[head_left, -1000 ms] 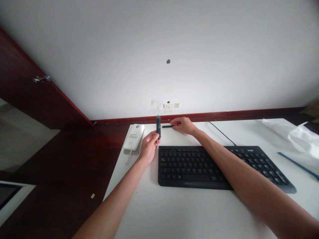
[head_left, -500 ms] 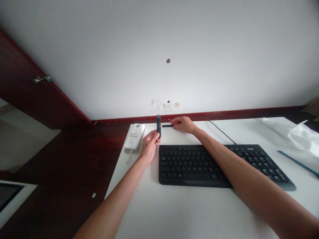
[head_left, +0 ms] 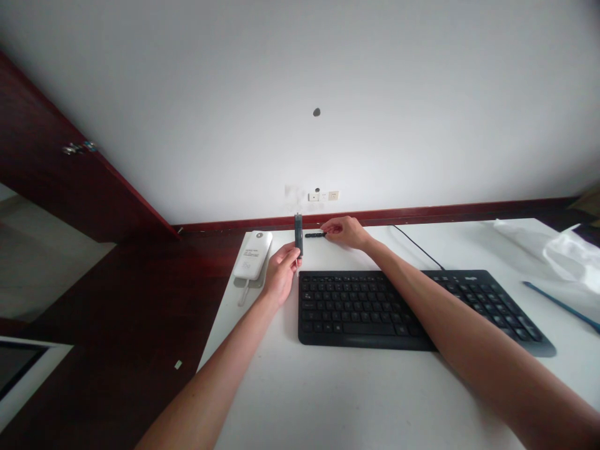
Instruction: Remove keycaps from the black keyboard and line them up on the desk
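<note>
My left hand (head_left: pixel 283 269), fingers closed, holds a narrow dark case-like piece (head_left: pixel 299 234) upright. A thin pale rod (head_left: pixel 297 267) shows below it, beside my fingers. To the right, my right hand (head_left: pixel 345 233) is over the far part of the table, its fingers drawn together at the right end of a short, knobbly black strip (head_left: pixel 314 235). The strip's right end is hidden by those fingers. In front of both hands lies a black keyboard (head_left: pixel 356 312), and my right forearm crosses above it.
A white power bank (head_left: pixel 254 255) with a short cable lies at the white table's (head_left: pixel 300 400) left edge. A dark blue stick (head_left: pixel 557 303) and a white plastic bag (head_left: pixel 569 256) are on the right. The keyboard cable (head_left: pixel 419 249) runs backward. Wall sockets (head_left: pixel 323 196) sit behind.
Both hands keep nearly the same pose and hold. The whole view has shifted very slightly.
</note>
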{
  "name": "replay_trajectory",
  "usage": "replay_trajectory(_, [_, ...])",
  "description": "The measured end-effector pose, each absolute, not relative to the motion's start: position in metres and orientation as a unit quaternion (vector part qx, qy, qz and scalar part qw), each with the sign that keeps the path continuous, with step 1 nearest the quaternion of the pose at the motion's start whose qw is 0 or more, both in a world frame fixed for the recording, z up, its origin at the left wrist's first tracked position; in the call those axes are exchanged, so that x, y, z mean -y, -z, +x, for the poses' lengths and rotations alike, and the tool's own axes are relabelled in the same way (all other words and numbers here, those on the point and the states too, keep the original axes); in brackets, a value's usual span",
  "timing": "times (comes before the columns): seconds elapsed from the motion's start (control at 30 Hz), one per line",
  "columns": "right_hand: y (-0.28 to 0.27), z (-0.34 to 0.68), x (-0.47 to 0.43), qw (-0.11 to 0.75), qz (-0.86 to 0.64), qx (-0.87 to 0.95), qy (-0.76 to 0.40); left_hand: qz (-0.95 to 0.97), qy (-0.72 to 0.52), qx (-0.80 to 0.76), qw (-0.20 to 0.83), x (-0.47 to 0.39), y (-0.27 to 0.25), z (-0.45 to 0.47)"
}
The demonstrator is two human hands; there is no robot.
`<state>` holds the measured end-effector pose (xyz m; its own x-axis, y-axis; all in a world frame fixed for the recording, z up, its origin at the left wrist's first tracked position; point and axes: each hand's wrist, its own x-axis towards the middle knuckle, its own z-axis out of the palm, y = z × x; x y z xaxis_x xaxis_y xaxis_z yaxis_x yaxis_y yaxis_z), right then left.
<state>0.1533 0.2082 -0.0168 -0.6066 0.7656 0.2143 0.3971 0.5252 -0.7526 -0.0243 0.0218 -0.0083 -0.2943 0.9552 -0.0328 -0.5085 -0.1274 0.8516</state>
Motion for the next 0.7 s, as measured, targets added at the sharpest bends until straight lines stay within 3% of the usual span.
replay_trajectory(0.7, [0.0105, 0.1531, -0.2046, 0.273, -0.342, 0.834, -0.338, 0.278, -0.697, -0.406, 0.522, -0.0216, 0.0091, -0.0244])
